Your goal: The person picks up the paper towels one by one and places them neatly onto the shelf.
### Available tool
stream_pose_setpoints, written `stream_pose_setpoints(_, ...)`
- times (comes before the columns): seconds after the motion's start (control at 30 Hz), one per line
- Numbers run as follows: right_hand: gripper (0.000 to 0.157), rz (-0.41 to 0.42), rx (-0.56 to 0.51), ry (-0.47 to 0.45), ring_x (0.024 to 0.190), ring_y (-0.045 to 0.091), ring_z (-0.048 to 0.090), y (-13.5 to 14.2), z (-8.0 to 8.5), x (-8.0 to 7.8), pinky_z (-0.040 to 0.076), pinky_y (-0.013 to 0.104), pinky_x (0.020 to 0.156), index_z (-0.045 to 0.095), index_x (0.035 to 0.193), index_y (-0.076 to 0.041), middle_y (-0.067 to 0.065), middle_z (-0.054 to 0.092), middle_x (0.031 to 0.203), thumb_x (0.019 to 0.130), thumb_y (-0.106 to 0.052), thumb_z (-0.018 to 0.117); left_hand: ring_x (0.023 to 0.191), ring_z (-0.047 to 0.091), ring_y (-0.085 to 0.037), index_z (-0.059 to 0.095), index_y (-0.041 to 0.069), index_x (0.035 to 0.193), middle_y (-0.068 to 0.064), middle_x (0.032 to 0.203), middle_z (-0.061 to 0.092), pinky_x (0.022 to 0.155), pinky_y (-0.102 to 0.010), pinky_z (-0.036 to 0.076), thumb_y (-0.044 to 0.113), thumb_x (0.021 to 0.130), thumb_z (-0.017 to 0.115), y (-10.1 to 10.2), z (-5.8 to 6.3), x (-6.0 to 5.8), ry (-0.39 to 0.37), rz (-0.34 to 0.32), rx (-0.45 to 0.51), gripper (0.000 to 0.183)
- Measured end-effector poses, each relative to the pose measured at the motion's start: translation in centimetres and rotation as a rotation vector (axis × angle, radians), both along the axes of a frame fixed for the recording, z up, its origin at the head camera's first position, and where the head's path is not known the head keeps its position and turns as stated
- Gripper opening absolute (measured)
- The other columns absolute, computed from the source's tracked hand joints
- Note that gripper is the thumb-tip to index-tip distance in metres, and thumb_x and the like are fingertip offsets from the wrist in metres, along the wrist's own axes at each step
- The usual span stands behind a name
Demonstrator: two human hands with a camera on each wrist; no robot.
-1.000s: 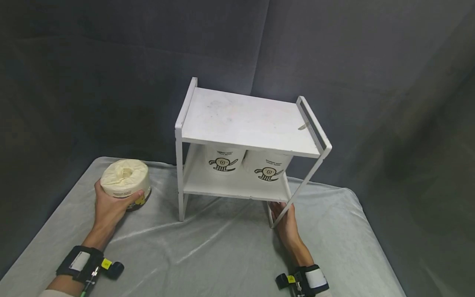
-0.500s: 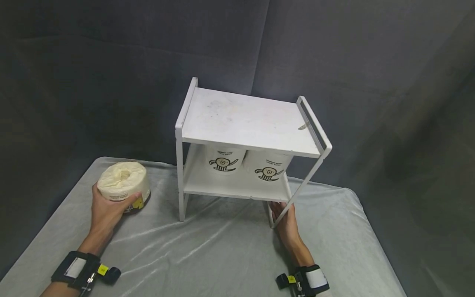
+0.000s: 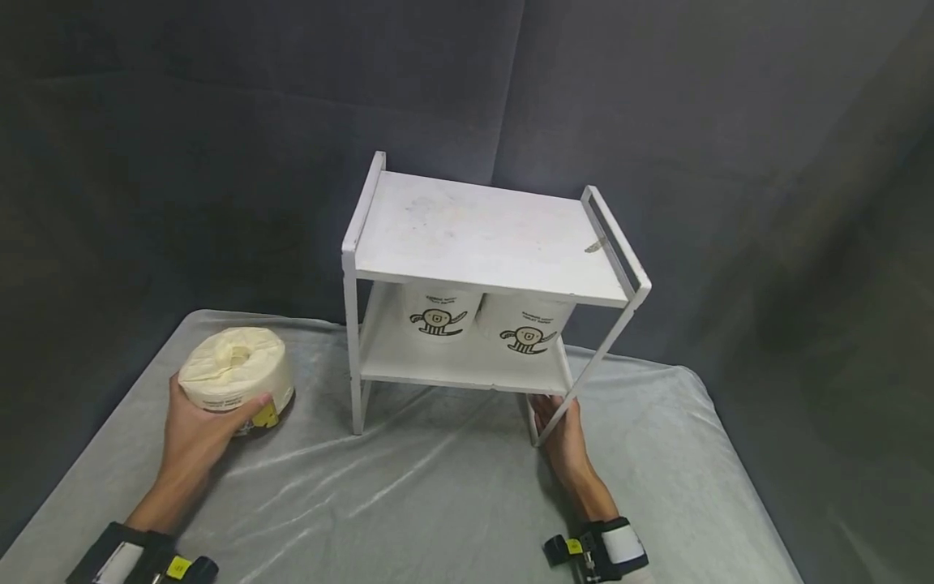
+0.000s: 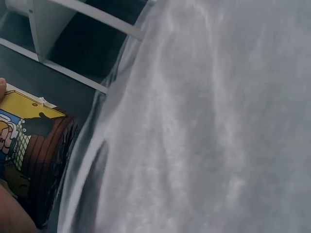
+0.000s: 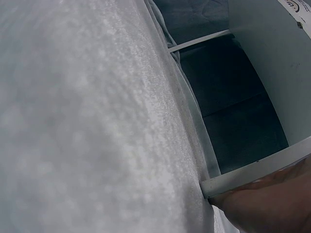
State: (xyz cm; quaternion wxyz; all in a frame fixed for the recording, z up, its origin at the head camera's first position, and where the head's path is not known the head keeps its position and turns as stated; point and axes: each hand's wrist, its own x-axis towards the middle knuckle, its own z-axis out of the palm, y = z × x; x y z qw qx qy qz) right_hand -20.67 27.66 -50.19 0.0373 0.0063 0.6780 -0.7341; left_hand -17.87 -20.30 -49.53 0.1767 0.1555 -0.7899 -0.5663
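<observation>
A paper-wrapped toilet roll (image 3: 237,369) is at the table's left side, its cream top facing up. My left hand (image 3: 195,426) grips it from the near side, thumb across the front. In the left wrist view the wrapper's printed picture (image 4: 29,145) shows. Whether the roll touches the cloth, I cannot tell. Against the right leg frame of a white two-tier shelf (image 3: 481,235) rests my right hand (image 3: 565,446), fingers extended and seen partly through the frame. Two more toilet rolls, a left one (image 3: 440,312) and a right one (image 3: 527,324), stand on the lower tier, their tops hidden.
Grey cloth (image 3: 423,503) covers the table, with creases in front of the shelf. A dark fabric backdrop (image 3: 255,162) hangs behind and along the sides. The shelf's left leg (image 3: 355,357) stands between the gripped roll and the lower tier.
My left hand has brought the toilet roll a little toward me and to the left. The right hand and the shelf stay practically where they were.
</observation>
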Motion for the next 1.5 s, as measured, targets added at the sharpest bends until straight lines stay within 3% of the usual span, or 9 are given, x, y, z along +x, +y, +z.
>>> stream_pose_setpoints(0.3, 0.075, -0.012, 0.001, 0.002, 0.148, 0.029, 0.02, -0.1, 0.1, -0.1, 0.009, 0.051, 0.12, 0.023, 0.155, -0.02, 0.011, 0.024, 0.161, 0.097, -0.067, 0.017, 0.114, 0.048, -0.004, 0.03, 0.027, 0.147, 0.007, 0.131, 0.05, 0.093, -0.018, 0.036, 0.016, 0.064, 0.09, 0.3, 2.3, 2.4, 0.07, -0.004, -0.005, 0.103)
stream_pose_setpoints(0.4, 0.076, -0.018, -0.002, -0.007, 0.148, 0.029, 0.019, -0.1, 0.0, -0.1, 0.009, 0.05, 0.12, 0.021, 0.156, -0.02, 0.01, 0.022, 0.162, 0.097, -0.068, 0.017, 0.112, 0.05, -0.002, 0.033, 0.026, 0.147, 0.008, 0.129, 0.053, 0.088, -0.013, 0.038, 0.012, 0.064, 0.089, 0.5, 3.1, 3.2, 0.095, -0.019, -0.006, 0.101)
stream_pose_setpoints(0.53, 0.08, -0.014, -0.001, -0.013, 0.148, 0.029, 0.018, -0.1, -0.1, 0.0, 0.008, 0.05, 0.12, 0.021, 0.157, -0.017, 0.011, 0.021, 0.163, 0.096, -0.069, 0.015, 0.111, 0.049, -0.001, 0.033, 0.025, 0.146, 0.01, 0.128, 0.052, 0.086, -0.009, 0.037, 0.012, 0.063, 0.09, 0.8, 4.3, 4.5, 0.07, -0.014, -0.017, 0.101)
stream_pose_setpoints(0.67, 0.083, -0.001, 0.022, -0.013, 0.149, 0.028, 0.016, -0.1, -0.1, 0.1, 0.007, 0.052, 0.12, 0.023, 0.156, -0.017, 0.01, 0.021, 0.163, 0.095, -0.071, 0.01, 0.109, 0.05, -0.002, 0.037, 0.024, 0.145, 0.009, 0.126, 0.054, 0.086, -0.008, 0.037, 0.007, 0.064, 0.088, 0.9, 5.5, 5.6, 0.099, -0.038, -0.007, 0.098)
stream_pose_setpoints(0.87, 0.08, -0.014, 0.014, -0.011, 0.149, 0.029, 0.016, 0.0, 0.1, 0.0, 0.007, 0.053, 0.12, 0.021, 0.156, -0.019, 0.011, 0.019, 0.163, 0.095, -0.07, 0.014, 0.104, 0.056, -0.007, 0.048, 0.015, 0.14, 0.0, 0.123, 0.06, 0.085, -0.011, 0.042, -0.005, 0.064, 0.084, 1.1, 7.6, 6.9, 0.193, -0.145, 0.08, 0.086)
stream_pose_setpoints(1.1, 0.072, -0.005, 0.019, 0.01, 0.148, 0.028, 0.018, -0.1, 0.0, 0.0, 0.008, 0.053, 0.119, 0.018, 0.154, -0.024, 0.01, 0.02, 0.163, 0.097, -0.068, 0.017, 0.101, 0.055, -0.006, 0.047, 0.016, 0.142, 0.0, 0.123, 0.059, 0.082, -0.01, 0.042, -0.001, 0.068, 0.083, 1.5, 10.1, 8.5, 0.184, -0.185, -0.002, 0.084)
stream_pose_setpoints(1.37, 0.071, -0.001, 0.005, 0.026, 0.148, 0.028, 0.018, 0.0, -0.1, -0.1, 0.008, 0.052, 0.12, 0.02, 0.154, -0.022, 0.01, 0.021, 0.163, 0.098, -0.066, 0.02, 0.101, 0.058, -0.006, 0.047, 0.012, 0.142, -0.002, 0.123, 0.061, 0.082, -0.01, 0.045, -0.009, 0.067, 0.08, 2.2, 11.9, 9.1, 0.222, -0.28, 0.092, 0.084)
stream_pose_setpoints(1.5, 0.069, 0.0, 0.003, 0.036, 0.148, 0.028, 0.017, 0.1, -0.2, -0.1, 0.007, 0.053, 0.12, 0.019, 0.154, -0.023, 0.009, 0.021, 0.163, 0.098, -0.065, 0.022, 0.101, 0.056, -0.005, 0.046, 0.016, 0.143, 0.001, 0.123, 0.06, 0.083, -0.01, 0.043, -0.008, 0.067, 0.081, 2.5, 12.5, 9.4, 0.206, -0.286, 0.045, 0.087)
